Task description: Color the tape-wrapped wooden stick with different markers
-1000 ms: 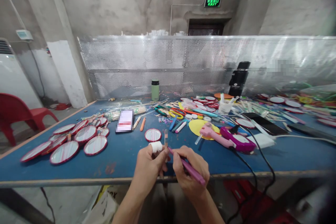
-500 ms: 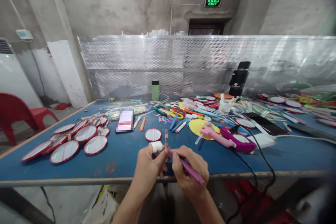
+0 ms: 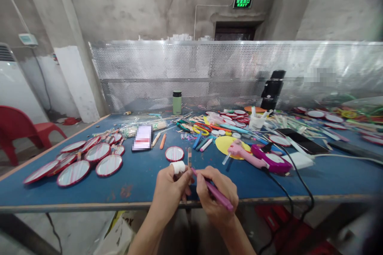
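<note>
From my remote seat I see the left hand, a white wrapping on one finger, pinching a flat stick upright at lower centre of the frame. The right hand grips a purple marker, its tip at the stick; I can't tell whether they touch. Just beyond, on the blue counter, lies a red-rimmed disc. More red-rimmed discs overlap at left of the frame. Right of centre, a pink-and-magenta glue gun partly covers a yellow disc. A green tumbler stands farther back, near centre.
</note>
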`<action>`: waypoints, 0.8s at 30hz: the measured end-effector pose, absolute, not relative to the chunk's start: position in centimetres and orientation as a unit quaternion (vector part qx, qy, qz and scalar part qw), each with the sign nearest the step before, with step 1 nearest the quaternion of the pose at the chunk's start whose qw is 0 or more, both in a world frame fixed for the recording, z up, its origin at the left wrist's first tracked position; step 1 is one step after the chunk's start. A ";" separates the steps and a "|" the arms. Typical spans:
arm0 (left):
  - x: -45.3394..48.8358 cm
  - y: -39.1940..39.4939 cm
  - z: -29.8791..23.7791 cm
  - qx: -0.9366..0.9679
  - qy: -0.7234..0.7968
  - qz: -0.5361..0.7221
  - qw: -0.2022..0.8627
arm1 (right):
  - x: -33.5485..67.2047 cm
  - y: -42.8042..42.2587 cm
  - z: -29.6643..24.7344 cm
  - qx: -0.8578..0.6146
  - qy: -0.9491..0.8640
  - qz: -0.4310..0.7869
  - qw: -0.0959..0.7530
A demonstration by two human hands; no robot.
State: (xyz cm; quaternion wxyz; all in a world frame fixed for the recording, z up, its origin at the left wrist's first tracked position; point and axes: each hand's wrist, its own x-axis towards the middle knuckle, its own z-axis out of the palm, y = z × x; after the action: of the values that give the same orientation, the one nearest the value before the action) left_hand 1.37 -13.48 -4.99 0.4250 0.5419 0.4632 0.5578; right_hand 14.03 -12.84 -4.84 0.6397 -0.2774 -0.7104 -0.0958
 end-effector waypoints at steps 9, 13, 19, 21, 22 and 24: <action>1.4 -13.4 -4.9 0.539 0.459 0.562 0.428 | 13.9 -12.9 -4.6 -0.287 -0.705 -0.095 0.642; 1.4 -13.5 -4.9 0.535 0.459 0.565 0.428 | 13.9 -12.8 -4.8 -0.284 -0.703 -0.093 0.645; 1.4 -13.5 -4.7 0.535 0.466 0.565 0.421 | 14.0 -12.8 -4.9 -0.281 -0.709 -0.094 0.639; 1.4 -13.5 -4.7 0.536 0.465 0.563 0.423 | 14.0 -12.8 -5.0 -0.282 -0.707 -0.092 0.642; 1.4 -13.5 -4.8 0.536 0.465 0.562 0.425 | 14.0 -12.8 -5.1 -0.283 -0.705 -0.090 0.644; 1.5 -13.6 -4.8 0.533 0.464 0.563 0.428 | 14.0 -12.8 -5.1 -0.287 -0.702 -0.089 0.645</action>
State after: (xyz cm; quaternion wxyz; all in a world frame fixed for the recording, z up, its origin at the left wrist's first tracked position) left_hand 1.45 -13.56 -4.80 0.4279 0.5331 0.4645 0.5630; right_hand 13.99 -12.78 -5.14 0.6452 -0.2870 -0.7025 -0.0887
